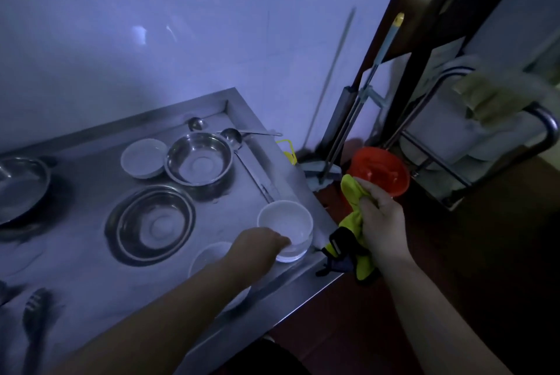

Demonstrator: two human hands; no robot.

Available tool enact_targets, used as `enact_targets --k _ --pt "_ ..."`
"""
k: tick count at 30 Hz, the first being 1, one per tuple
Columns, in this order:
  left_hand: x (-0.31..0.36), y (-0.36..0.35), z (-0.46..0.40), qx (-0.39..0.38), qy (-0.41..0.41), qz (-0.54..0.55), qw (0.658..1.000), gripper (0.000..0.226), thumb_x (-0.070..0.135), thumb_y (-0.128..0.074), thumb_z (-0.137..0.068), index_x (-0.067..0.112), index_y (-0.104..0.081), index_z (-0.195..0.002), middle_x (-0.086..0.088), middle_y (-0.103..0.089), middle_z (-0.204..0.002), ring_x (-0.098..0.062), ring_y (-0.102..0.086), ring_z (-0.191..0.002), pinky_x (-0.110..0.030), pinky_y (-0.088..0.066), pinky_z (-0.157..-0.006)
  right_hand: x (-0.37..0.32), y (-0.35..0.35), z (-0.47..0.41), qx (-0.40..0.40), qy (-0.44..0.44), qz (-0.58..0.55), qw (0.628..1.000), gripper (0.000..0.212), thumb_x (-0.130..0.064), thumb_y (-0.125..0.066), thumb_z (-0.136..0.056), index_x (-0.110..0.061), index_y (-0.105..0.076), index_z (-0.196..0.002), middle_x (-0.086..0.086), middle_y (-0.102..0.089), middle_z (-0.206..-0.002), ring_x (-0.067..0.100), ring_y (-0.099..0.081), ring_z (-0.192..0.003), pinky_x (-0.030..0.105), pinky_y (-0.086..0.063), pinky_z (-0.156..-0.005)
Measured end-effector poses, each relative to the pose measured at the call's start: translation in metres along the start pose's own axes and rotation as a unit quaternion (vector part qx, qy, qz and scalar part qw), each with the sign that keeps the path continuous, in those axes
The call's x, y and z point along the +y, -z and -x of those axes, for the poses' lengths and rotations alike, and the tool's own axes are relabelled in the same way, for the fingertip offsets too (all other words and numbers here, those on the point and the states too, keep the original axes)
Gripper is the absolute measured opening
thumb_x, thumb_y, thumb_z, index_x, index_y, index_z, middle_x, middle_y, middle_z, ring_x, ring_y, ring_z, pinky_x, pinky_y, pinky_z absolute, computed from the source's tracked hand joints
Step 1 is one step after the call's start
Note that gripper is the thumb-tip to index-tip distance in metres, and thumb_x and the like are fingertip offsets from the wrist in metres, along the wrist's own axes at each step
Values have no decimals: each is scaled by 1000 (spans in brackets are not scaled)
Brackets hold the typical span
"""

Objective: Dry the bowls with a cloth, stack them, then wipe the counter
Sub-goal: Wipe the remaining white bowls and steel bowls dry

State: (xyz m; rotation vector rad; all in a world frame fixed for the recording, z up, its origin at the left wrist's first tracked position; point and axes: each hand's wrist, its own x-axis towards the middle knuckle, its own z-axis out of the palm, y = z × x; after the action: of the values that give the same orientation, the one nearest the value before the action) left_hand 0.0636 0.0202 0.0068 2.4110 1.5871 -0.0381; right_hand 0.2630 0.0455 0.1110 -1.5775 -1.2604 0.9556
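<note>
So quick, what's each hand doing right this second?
Left hand: grips the near rim of the white bowl on the counter.
Right hand: holds the yellow cloth, off the counter's edge.

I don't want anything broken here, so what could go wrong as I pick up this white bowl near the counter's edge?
The white bowl sits close to the counter corner; a slip of the left hand at its rim could tip it off. The right hand is busy with the yellow cloth, so it may not catch it.
</note>
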Motion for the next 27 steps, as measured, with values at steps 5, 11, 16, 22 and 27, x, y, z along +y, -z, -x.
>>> enact_targets --k 5,11,16,22,27 --pt "9 -16 -12 -57 -40 -34 997 27 9 -49 -81 18 -59 -104 -6 -65 -101 -32 -59 -99 -32 -40 -68 16 10 -22 -6 -36 11 999 33 -3 -49 -93 -22 -68 -112 3 -69 -103 16 -62 -91 39 -49 -90" --pt "12 -15 -15 -83 -31 -58 994 25 9 -47 -86 18 -58 -107 -6 -65 -105 -30 -59 -102 -37 -46 -76 18 6 -35 -32 -32 18 999 34 0 -47 -93 -18 -68 -114 -1 -68 -108 14 -62 -100 33 -47 -95" --pt "8 9 -4 22 -48 19 998 36 12 -73 -71 20 -69 -105 2 -72 -102 -20 -67 -91 -29 -56 -71 4 -10 -45 -65 6 24 998 35 2 -48 -92 -20 -68 -110 -4 -69 -102 2 -61 -89 16 -46 -84" --pt "-75 44 26 171 234 179 940 33 18 -67 -83 22 -67 -115 -2 -70 -109 -23 -65 -101 -32 -47 -86 -42 -60 -60 -113 101 24 988 39 2 -51 -91 -27 -72 -106 0 -71 -94 22 -66 -87 38 -52 -84" --pt "-181 49 41 210 411 220 859 24 16 -52 -92 16 -63 -113 -10 -68 -109 -29 -61 -101 -31 -41 -79 -75 -130 -68 -158 152 38 975 29 -7 -56 -93 -27 -71 -108 -3 -68 -93 32 -60 -100 45 -47 -94"
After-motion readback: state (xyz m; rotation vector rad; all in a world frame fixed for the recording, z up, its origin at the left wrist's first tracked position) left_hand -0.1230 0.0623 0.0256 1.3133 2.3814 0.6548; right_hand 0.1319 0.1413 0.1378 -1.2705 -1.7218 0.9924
